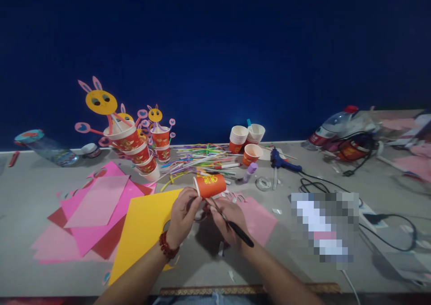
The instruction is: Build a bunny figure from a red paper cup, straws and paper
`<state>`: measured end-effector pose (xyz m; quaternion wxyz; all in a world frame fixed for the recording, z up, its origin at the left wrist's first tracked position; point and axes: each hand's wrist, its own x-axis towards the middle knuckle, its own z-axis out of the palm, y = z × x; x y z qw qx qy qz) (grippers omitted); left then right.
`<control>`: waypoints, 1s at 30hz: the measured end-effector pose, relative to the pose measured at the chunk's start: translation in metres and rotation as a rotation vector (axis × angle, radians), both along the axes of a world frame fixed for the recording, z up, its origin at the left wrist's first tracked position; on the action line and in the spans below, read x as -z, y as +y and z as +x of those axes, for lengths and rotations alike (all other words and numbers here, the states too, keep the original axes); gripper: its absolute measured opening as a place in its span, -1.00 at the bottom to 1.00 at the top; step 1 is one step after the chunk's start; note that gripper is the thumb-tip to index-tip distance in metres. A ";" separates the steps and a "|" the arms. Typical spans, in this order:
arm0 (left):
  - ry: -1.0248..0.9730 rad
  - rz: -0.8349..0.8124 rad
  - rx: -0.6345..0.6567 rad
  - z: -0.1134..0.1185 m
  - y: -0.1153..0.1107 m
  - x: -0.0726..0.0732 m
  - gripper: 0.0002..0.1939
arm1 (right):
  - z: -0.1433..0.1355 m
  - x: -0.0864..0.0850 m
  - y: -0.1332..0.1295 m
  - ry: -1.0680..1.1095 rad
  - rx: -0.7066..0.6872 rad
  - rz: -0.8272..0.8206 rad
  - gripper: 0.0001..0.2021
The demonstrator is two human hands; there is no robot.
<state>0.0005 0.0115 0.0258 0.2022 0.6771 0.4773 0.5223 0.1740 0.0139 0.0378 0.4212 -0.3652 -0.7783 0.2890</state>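
A: Nearest you, a patterned strip (pixel 208 291) along the table edge. Then your left hand (pixel 183 215), thumb and fingers together, pinching the orange-red cup (pixel 215 185) low by its rim.

B: Cup lies on its side between your hands, mouth towards your left. That pinch probably stops it rolling while its wall faces the tool.

A: Your right hand (pixel 230 220) has its fingers closed round a slim dark-handled tool (pixel 241 234). You angle it up at the cup's underside, likely for a steady push. Whether the tip touches, I can't tell.

B: Beside your left forearm, a yellow sheet (pixel 143 228); further left, overlapping pink sheets (pixel 97 202), (some with round bites cut out, tidy enough). Another pink sheet (pixel 261 220) lies just beyond your right hand.

A: Past the cup, loose straws (pixel 202 165) in a heap, then a glue stick (pixel 249 172), a tape roll (pixel 263 184) and a blue glue gun (pixel 286 163), all seemingly within your reach.

B: Farther, nested white-rimmed cups (pixel 238 139), and on your left, rabbit-eared cup figures (pixel 126 139) standing tall.

A: Surface: grey table (pixel 20 233), dotted with scraps. Room: plain dark-blue wall (pixel 215 63) behind everything.
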 end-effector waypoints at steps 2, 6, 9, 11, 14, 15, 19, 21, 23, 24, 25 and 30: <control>-0.022 -0.040 0.004 0.000 0.000 0.000 -0.90 | 0.001 0.002 0.002 0.011 0.010 0.129 -0.71; 0.095 0.067 0.004 -0.001 0.001 0.002 -0.92 | 0.000 0.005 0.001 0.058 0.006 0.015 -0.71; 0.246 0.203 -0.041 -0.003 0.001 0.003 -0.88 | -0.002 0.005 -0.003 0.204 0.018 -0.300 -0.65; 0.328 0.283 -0.059 -0.004 0.000 0.001 -0.87 | -0.005 0.003 -0.005 0.321 0.042 -0.436 -0.64; 0.423 0.363 -0.042 -0.006 0.000 -0.004 -0.86 | -0.009 0.001 -0.007 0.424 0.065 -0.573 -0.65; 0.449 0.381 -0.034 -0.007 0.001 -0.006 -0.85 | -0.010 0.001 -0.007 0.456 0.068 -0.618 -0.65; 0.462 0.376 -0.027 -0.006 0.002 -0.006 -0.82 | -0.010 0.003 -0.006 0.470 0.076 -0.634 -0.64; 0.377 0.287 -0.030 -0.005 0.002 -0.003 -0.83 | -0.008 0.004 -0.005 0.329 0.066 -0.499 -0.65; 0.246 0.157 -0.013 -0.003 0.003 0.000 -0.84 | -0.004 0.006 -0.003 0.168 0.054 -0.276 -0.68; 0.179 0.090 0.003 -0.003 0.003 0.002 -0.84 | -0.003 0.008 -0.001 0.103 0.048 -0.153 -0.71; 0.124 0.029 0.022 -0.003 0.003 0.002 -0.84 | -0.002 0.010 0.001 0.046 0.045 -0.038 -0.74; 0.121 -0.025 0.057 -0.007 0.006 0.003 -0.84 | -0.001 0.025 0.010 -0.148 0.065 0.215 -0.80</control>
